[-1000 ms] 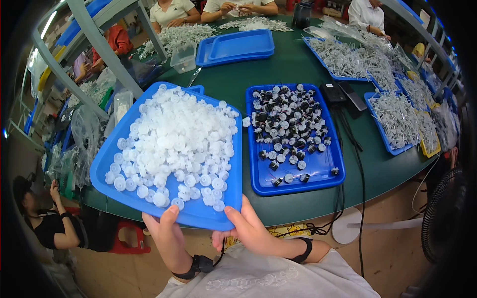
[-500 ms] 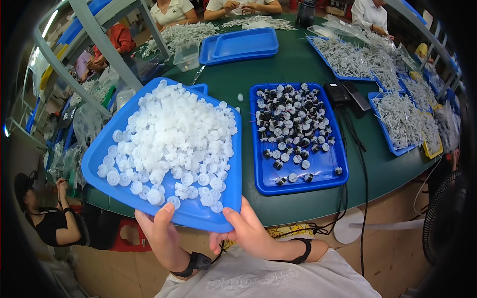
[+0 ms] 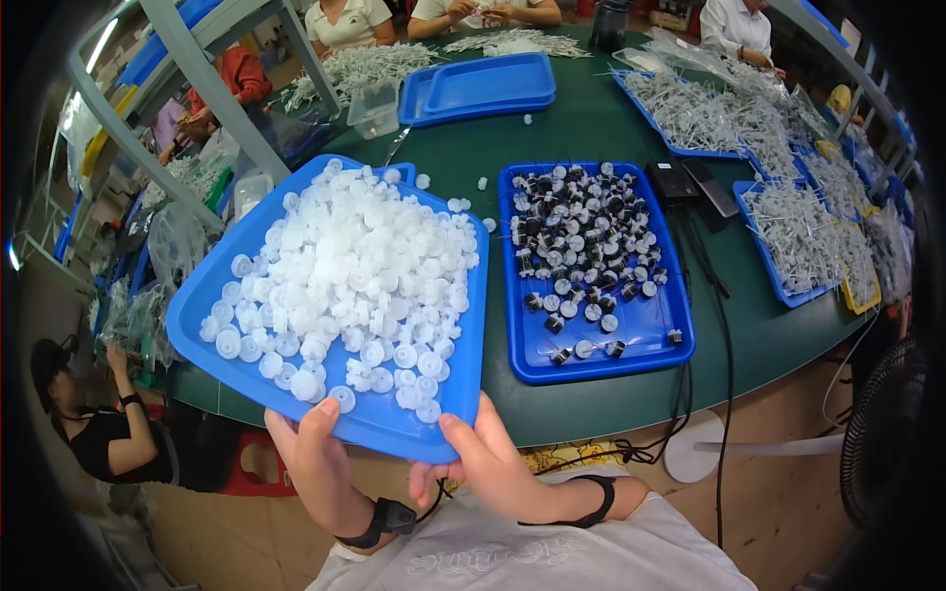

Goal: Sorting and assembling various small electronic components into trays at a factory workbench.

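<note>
My left hand [image 3: 320, 461] and my right hand [image 3: 480, 455] grip the near edge of a blue plastic tray [image 3: 419, 441], thumbs on top of its rim. The tray is tilted, and a heap of small translucent white plastic wheel-like parts [image 3: 365, 246] fills most of it, piled highest toward the far side. A few of the same parts [image 3: 483, 183] lie loose on the green table just beyond. To the right, a darker blue tray [image 3: 591, 369] holds many small black cylinders with white caps [image 3: 581, 241]; neither hand touches it.
Stacked blue trays [image 3: 483, 89] and a clear tub [image 3: 374, 110] stand at the far side. Trays of thin white sticks [image 3: 788, 236] lie at right. A black adapter [image 3: 670, 182] trails cables over the table edge. Grey rack posts [image 3: 212, 84] rise at left; a fan [image 3: 877, 433] stands right. Other people sit around.
More white parts have come off the tray's far edge onto the table, one rolling out near the stacked trays. My hands keep the same grip on the tray.
</note>
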Demonstrator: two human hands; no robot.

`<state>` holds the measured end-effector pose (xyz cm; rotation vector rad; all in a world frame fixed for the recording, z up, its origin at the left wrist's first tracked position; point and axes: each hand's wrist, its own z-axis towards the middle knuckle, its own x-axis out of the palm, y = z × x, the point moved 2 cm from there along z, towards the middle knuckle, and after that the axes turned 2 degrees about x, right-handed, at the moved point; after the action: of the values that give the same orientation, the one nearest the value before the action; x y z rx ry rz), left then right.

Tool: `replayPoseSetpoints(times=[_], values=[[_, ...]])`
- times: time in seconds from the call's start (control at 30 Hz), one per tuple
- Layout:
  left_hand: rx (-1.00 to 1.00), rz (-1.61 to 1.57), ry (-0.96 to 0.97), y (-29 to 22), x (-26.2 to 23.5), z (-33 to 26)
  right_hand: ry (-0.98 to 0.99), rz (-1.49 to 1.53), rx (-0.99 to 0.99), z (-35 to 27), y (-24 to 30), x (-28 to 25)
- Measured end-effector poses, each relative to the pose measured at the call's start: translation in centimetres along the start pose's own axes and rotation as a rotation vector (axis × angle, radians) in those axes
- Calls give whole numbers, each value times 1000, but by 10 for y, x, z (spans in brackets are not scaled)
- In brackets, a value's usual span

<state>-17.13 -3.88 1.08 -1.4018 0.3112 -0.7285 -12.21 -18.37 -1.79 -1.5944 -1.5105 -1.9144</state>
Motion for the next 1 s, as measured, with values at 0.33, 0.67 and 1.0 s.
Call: replayPoseSetpoints(times=[0.33, 0.67, 1.0], values=[[-60, -44, -3, -6, 9, 5, -50, 38, -9, -2, -7, 2], [-77, -83, -43, 15, -7, -1, -76, -27, -35, -3, -12, -5], [-211, -595, -9, 69, -66, -5, -105, -1334, 24, 1, 147, -13]])
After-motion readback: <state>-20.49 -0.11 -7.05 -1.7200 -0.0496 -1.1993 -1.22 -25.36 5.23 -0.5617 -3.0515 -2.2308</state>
